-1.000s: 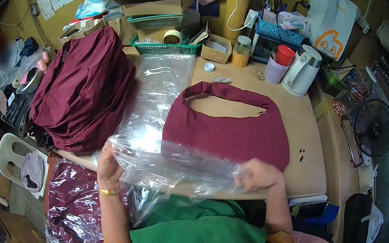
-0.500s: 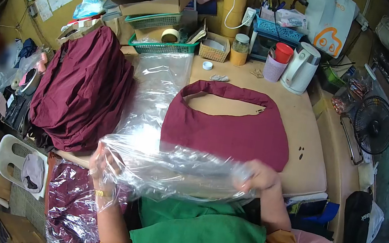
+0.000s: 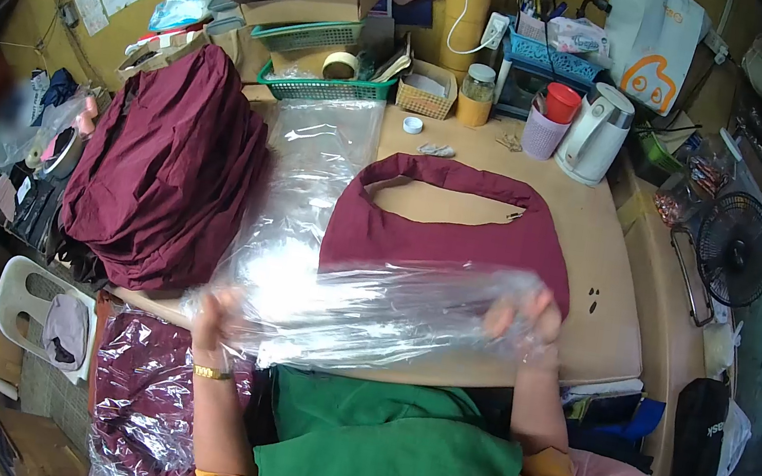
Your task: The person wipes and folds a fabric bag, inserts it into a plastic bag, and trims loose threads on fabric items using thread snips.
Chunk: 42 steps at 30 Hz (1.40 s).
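Observation:
A clear plastic bag (image 3: 380, 312) is stretched sideways between my two hands, above the front of the table. My left hand (image 3: 216, 314) grips its left end, fingers curled. At the right end, my right hand (image 3: 526, 321) has its fingers bent round the film, which partly covers them. Behind the bag lies a flat maroon shoulder bag (image 3: 449, 243), its strap loop pointing away from me and its lower edge hidden by the film. More clear plastic sleeves (image 3: 321, 145) lie flat to its left.
A tall heap of maroon bags (image 3: 164, 176) stands on the left. Below it are maroon items in clear wrap (image 3: 143, 390). Along the back are a green basket (image 3: 325, 87), a jar (image 3: 476, 95), a lilac cup (image 3: 542, 136) and a white kettle (image 3: 595, 137). A black fan (image 3: 736, 249) is at right.
Both hands have moved a little away from my body with the plastic bag, drawing it tauter. The right end has risen over the maroon bag's lower part.

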Available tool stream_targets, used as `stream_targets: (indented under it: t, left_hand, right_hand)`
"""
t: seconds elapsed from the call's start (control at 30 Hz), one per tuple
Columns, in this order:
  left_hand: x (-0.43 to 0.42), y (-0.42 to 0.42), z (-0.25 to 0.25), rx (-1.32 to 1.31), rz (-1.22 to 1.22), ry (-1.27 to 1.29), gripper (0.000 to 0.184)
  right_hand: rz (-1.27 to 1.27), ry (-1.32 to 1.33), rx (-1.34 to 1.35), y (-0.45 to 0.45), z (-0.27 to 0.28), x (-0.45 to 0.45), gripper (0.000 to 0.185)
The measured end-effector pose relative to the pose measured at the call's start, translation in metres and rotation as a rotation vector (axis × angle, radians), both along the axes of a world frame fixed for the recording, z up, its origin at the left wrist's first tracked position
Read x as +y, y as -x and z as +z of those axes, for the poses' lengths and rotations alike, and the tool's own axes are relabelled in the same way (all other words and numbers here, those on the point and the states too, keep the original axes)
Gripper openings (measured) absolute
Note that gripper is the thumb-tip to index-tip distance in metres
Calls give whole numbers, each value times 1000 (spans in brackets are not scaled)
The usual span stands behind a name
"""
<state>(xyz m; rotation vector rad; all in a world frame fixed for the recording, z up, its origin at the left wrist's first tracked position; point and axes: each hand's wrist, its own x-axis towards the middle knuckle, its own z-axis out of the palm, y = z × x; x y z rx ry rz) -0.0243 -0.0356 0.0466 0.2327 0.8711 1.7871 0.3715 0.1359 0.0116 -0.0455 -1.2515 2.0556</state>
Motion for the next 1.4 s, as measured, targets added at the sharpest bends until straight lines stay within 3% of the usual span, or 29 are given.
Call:
stream_targets:
  t: [0.03, 0.13, 0.17, 0.2, 0.27, 0.3, 0.33, 0.4, 0.47, 0.57, 0.6, 0.63, 0.67, 0.7, 0.73, 0.8, 0.87, 0.97, 1.0, 1.07, 1.13, 1.2, 1.27, 1.3, 1.33, 1.4]
  left_hand:
    - [-11, 14, -23, 333, -317, -66, 52]
    - [-13, 42, -32, 525, -954, -150, 44]
    - [-17, 61, -43, 553, -1055, -159, 41]
    - [-15, 62, -37, 579, -1158, -168, 37]
    - [-11, 45, -8, 631, -1127, -132, 35]
    - [-8, 27, 12, 644, -855, -140, 33]
    - [-1, 19, 24, 649, -584, -146, 32]
    - [26, 35, 34, 710, -374, -427, 28]
    - [47, 39, 56, 709, -145, -567, 27]
    - [57, -17, 89, 898, 165, -291, 35]
    - [64, -31, 75, 1333, 260, -256, 40]
    - [66, -61, 57, 1205, 181, -302, 48]
    - [67, -86, 31, 1476, 117, -203, 58]
    - [69, -110, 6, 1750, 65, -124, 69]
    - [68, -136, -4, 1853, -13, 2, 73]
    - [80, -139, -36, 1865, -79, -6, 72]
    - [92, -110, -60, 1962, -161, 301, 69]
    - [103, -71, -59, 2002, 152, 408, 68]
    - [101, -77, -31, 1940, 176, 435, 68]
    - [106, -96, -14, 2024, 342, 287, 70]
    - [116, -132, -14, 1996, 308, 132, 67]
    - [127, -168, -12, 2054, 53, 124, 74]
    - [148, -176, -56, 2071, -115, 206, 81]
    - [147, -173, -63, 2070, -110, 205, 81]
    - [147, -166, -68, 2069, -110, 243, 84]
    - [149, -158, -64, 2067, -113, 287, 87]
  right_hand:
    - [-15, 108, 136, -2, -3, 4, 20]
    - [401, 363, 408, -25, 5, 15, 39]
    - [319, 185, 27, -45, 7, 25, 51]
    - [174, 101, -144, -48, 15, 32, 58]
    - [-62, -44, -529, -55, 32, 47, 71]
    - [-253, -213, -427, -41, 54, 52, 46]
    - [-406, -239, -322, -33, 65, 65, 49]
    - [-227, -237, 39, -43, 82, 109, 48]
    - [-285, -200, 177, -15, 127, 92, 50]
    - [-658, -719, -437, -18, 111, 105, 57]
    - [-728, -954, -703, -21, 98, 100, 54]
    - [-656, -934, -903, -22, 87, 89, 54]
    - [-644, -1196, -1134, -26, 72, 85, 58]
    - [-556, -1226, -1200, -34, 51, 88, 63]
    - [-556, -1223, -1208, -37, 41, 81, 63]
    - [-437, -1285, -1438, -47, 21, 59, 74]
    - [-499, -1231, -1456, -60, -1, 42, 81]
    - [-633, -1100, -1503, -61, -10, 18, 91]
    - [-703, -1023, -1533, -56, -10, 10, 95]
    - [-708, -1059, -1611, -40, -15, -5, 95]
    - [-785, -945, -1752, -20, -18, -17, 91]
    - [-827, -905, -1749, -8, -22, -27, 89]
    - [-769, -886, -1675, -7, -24, -32, 86]
    - [-783, -715, -1354, -16, -14, -36, 66]
    - [-792, -726, -1347, -31, 1, -40, 66]
    - [-842, -1057, -1182, -60, 18, -58, 50]
